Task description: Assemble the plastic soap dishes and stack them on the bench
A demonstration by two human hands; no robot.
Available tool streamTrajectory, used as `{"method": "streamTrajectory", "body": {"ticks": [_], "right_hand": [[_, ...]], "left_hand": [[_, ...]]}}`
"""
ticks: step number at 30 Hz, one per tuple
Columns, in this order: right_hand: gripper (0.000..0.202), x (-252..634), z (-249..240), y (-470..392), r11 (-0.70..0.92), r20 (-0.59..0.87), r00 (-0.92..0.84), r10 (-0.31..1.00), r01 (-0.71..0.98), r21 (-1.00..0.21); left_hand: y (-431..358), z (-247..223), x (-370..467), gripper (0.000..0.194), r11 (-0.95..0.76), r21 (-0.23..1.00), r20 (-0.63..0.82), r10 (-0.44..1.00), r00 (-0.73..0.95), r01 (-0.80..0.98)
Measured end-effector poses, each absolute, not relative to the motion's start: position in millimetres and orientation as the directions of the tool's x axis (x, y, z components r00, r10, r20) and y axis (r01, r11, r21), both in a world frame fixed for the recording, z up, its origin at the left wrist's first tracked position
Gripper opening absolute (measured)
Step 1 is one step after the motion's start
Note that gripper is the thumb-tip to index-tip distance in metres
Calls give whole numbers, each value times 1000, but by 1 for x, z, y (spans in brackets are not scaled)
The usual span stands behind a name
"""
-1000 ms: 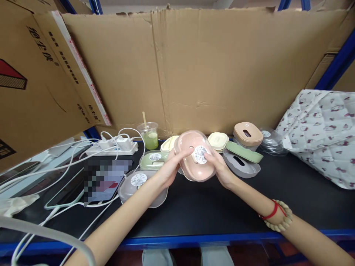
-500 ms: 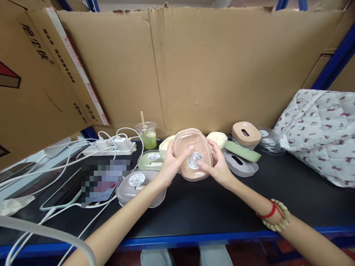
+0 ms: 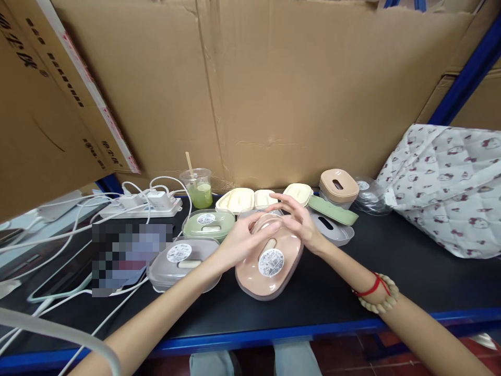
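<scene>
A pink oval box (image 3: pixel 256 278) with a clear lid and a round white sticker lies flat on the black shelf (image 3: pixel 395 256), near the front. My left hand (image 3: pixel 238 243) rests its fingertips on the far end of the lid. My right hand (image 3: pixel 299 222) hovers just behind the box with fingers spread, holding nothing. A bead bracelet and red cord circle my right wrist.
Left of the pink box are a grey lidded box (image 3: pixel 183 263) and a green one (image 3: pixel 203 224). Cream lids (image 3: pixel 237 199), a tan box (image 3: pixel 338 185), green and grey lids (image 3: pixel 332 210), a drink cup (image 3: pixel 198 185), a power strip with cables (image 3: pixel 136 209), patterned cloth (image 3: pixel 446 183) and a cardboard wall (image 3: pixel 293 94) surround them.
The pink box, held up tilted in both hands before, now lies flat on the shelf. My right hand has let go and opened; my left hand only touches the lid.
</scene>
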State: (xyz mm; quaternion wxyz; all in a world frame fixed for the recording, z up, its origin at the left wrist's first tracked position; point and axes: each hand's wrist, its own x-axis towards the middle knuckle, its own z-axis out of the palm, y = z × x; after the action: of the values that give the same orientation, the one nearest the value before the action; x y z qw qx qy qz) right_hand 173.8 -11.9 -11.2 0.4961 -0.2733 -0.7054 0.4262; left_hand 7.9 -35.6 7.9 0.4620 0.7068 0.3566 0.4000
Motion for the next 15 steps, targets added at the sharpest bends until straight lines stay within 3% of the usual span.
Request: {"method": "streamTrajectory", "body": {"ticks": [5,10,15], "right_hand": [[51,175,-10,-9,414,376,-491,786,-34,-910],[44,177,-4,-9,352,259,-574,777,54,-935],[42,175,-5,-8,278,178,-478,860,147,-949]], "left_hand": [[-38,5,9,34,-180,975,127,929,347,127],[-39,5,7,50,10,991,-40,975,217,135],[-30,-4,2,56,-175,947,131,976,174,271]]}}
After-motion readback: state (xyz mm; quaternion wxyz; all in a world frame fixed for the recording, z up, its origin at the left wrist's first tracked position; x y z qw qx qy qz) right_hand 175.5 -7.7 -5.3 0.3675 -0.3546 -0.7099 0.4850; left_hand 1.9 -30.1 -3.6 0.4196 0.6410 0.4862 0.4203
